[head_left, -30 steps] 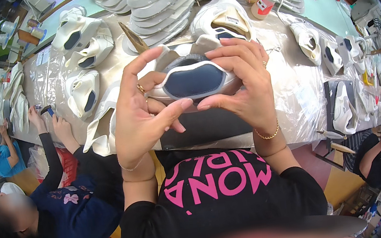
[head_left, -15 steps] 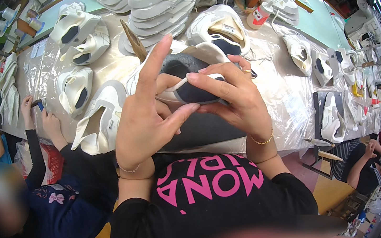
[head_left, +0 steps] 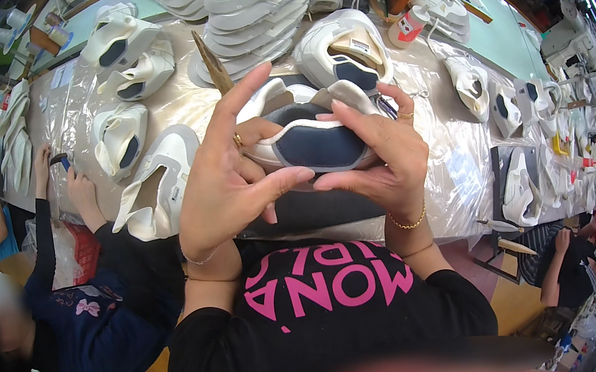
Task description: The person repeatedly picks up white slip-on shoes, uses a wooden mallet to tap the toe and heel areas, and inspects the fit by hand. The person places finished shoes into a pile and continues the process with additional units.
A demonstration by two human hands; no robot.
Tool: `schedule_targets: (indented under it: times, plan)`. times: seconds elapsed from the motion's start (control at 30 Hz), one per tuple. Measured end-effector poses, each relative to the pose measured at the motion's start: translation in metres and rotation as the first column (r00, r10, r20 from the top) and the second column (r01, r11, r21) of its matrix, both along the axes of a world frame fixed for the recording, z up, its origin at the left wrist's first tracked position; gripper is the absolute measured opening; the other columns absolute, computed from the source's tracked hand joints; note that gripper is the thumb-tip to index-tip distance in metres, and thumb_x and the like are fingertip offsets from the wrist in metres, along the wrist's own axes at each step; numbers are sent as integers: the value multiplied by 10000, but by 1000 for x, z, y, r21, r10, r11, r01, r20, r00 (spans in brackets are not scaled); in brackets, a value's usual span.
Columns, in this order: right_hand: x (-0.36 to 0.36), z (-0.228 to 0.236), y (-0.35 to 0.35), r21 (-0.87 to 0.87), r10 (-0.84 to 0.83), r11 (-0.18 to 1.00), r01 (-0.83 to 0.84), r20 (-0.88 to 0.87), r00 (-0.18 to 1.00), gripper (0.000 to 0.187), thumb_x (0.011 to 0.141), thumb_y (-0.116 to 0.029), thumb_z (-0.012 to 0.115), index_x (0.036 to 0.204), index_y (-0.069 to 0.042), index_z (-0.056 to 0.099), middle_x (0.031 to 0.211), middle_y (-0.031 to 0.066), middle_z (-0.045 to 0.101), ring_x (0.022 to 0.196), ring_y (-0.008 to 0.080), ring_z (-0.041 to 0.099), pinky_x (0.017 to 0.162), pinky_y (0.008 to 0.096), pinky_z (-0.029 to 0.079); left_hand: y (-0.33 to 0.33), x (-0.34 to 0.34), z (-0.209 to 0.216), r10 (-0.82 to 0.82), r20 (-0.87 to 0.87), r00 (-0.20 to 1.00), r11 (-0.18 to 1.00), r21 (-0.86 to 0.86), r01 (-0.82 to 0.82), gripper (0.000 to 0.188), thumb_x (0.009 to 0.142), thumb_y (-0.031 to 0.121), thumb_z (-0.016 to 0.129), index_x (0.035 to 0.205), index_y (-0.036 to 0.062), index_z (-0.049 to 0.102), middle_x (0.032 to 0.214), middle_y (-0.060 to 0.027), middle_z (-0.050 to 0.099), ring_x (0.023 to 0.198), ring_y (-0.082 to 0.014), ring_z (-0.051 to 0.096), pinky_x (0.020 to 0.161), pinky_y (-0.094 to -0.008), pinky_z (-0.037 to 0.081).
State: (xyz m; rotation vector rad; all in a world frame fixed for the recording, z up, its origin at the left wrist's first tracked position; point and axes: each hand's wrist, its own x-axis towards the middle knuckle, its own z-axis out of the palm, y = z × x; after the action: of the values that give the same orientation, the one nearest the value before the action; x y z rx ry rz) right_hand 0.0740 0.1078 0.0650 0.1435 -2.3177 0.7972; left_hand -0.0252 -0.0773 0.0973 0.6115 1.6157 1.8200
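Between my two hands is a white shoe upper (head_left: 321, 147) with a dark navy heel panel facing me. My left hand (head_left: 220, 174) grips its left side, thumb below the panel and index finger at the collar edge. Opposite it, my right hand (head_left: 389, 145) pinches the right side, with the thumb under the panel and a finger on the upper rim. The lower part of the upper is hidden behind my fingers. Under my hands lies a black pad (head_left: 313, 212). A pointed wooden stick (head_left: 212, 63) rises just beyond my left index finger.
Finished-looking white uppers (head_left: 155, 186) lie along the plastic-covered table (head_left: 456, 188) on the left. A tall stack of grey-white pieces (head_left: 257, 22) stands ahead, near another upper (head_left: 346, 51) and a red-and-white cup (head_left: 407, 27). At left, a co-worker's hands (head_left: 80, 186) work close by.
My right hand has shifted slightly right, its fingers moving off the navy panel so more of it shows. The upper's collar and tongue are now more visible. My left hand stays nearly in place.
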Motion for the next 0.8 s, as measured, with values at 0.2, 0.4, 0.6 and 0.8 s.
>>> schedule_targets:
  times: [0.2, 0.4, 0.6, 0.8]
  plan:
    - [-1, 1, 8, -40, -64, 997, 66, 38, 997, 668, 579, -454, 856, 1125, -116, 673, 1037, 37, 715, 953, 185, 671, 1078, 458, 286, 5, 1, 1, 9, 22, 1000, 1000, -30, -8, 922, 753, -107, 724, 1516, 97, 248, 1024, -182, 633, 508, -75, 604, 387, -166, 396]
    - [-3, -4, 12, -54, -40, 998, 44, 62, 997, 607, 595, -448, 857, 1068, -106, 690, 1009, 34, 711, 982, 196, 650, 1083, 461, 271, 4, -4, 2, -108, -43, 993, 974, -207, 97, 675, 821, 44, 733, 1420, 72, 423, 857, -110, 678, 464, -62, 569, 391, -199, 378]
    - [-11, -14, 16, -91, 8, 996, 10, 202, 979, 621, 546, -410, 886, 1028, -67, 698, 956, 41, 714, 925, 193, 667, 1093, 444, 281, 12, -14, -15, -214, -230, 949, 902, -420, 101, 495, 852, 323, 738, 1224, 45, 565, 602, -86, 614, 415, -146, 552, 443, -281, 418]
    - [-8, -20, 14, -83, 12, 997, 5, 204, 979, 612, 559, -405, 883, 1037, -73, 695, 915, 31, 707, 885, 192, 670, 1080, 459, 298, 15, -9, -18, -123, -232, 965, 893, -449, 5, 428, 822, 369, 766, 1026, 26, 612, 586, -86, 609, 420, -150, 563, 439, -291, 415]
